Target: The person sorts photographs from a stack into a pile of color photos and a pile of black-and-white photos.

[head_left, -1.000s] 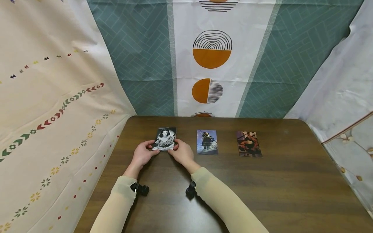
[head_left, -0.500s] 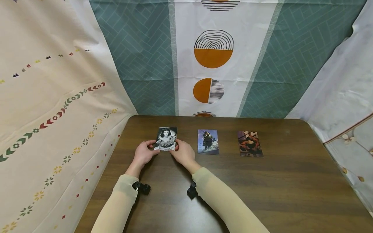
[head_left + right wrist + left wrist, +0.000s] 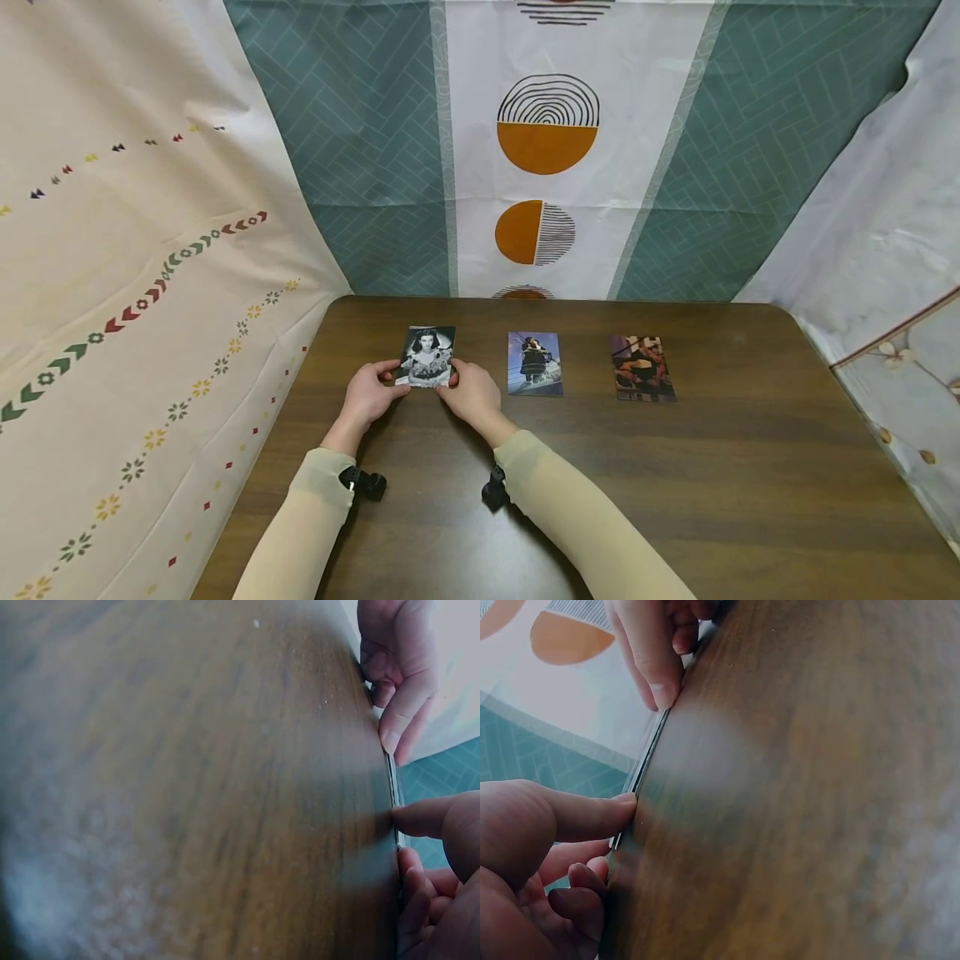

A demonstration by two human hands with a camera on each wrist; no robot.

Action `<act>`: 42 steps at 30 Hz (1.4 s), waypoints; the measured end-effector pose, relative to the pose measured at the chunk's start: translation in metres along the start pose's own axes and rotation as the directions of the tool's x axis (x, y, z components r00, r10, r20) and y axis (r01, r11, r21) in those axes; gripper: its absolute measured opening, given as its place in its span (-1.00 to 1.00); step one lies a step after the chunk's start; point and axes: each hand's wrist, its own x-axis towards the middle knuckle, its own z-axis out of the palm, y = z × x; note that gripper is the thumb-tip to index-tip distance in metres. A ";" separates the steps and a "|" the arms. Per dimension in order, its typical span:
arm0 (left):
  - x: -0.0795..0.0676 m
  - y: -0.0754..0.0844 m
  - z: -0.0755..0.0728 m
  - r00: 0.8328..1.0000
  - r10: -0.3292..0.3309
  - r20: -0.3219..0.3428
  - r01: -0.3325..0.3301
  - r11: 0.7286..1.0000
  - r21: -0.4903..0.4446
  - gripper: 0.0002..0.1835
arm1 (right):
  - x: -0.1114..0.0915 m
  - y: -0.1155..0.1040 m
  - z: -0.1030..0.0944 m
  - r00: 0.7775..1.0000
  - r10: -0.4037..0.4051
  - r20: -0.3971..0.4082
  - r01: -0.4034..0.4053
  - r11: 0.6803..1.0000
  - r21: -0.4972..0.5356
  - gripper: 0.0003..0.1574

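Note:
A black-and-white photo card, picturing a dark-haired figure, lies at the back left of the brown table. My left hand holds its lower left corner, thumb at the near edge and fingers along the side. At the lower right corner my right hand grips it in the same way. Seen edge-on in the left wrist view, the photo card is a thin layered strip, low on the wood between both thumbs. The right wrist view shows that same card edge between the thumbs.
To the right lie a bluish photo card and a dark reddish photo card, in a row with the held one. Patterned cloths hang behind the table and along both sides. Each wrist wears a small black camera.
The whole head view shifts slightly. Both hands stay at the card's lower corners, and the three cards keep their places on the table.

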 end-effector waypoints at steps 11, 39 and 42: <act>0.000 -0.001 0.000 1.000 0.009 -0.005 -0.009 1.000 0.013 -0.39 | 0.001 0.002 0.002 1.000 -0.016 0.010 0.016 1.000 -0.007 -0.20; -0.010 0.014 0.004 0.995 -0.045 -0.087 0.023 0.971 -0.240 -0.43 | -0.013 0.028 -0.024 0.994 -0.072 0.084 0.033 0.919 0.392 -0.30; -0.011 0.019 0.007 0.993 -0.035 -0.115 0.003 0.964 -0.265 -0.44 | -0.012 0.032 -0.029 0.995 -0.073 0.073 0.036 0.910 0.413 -0.36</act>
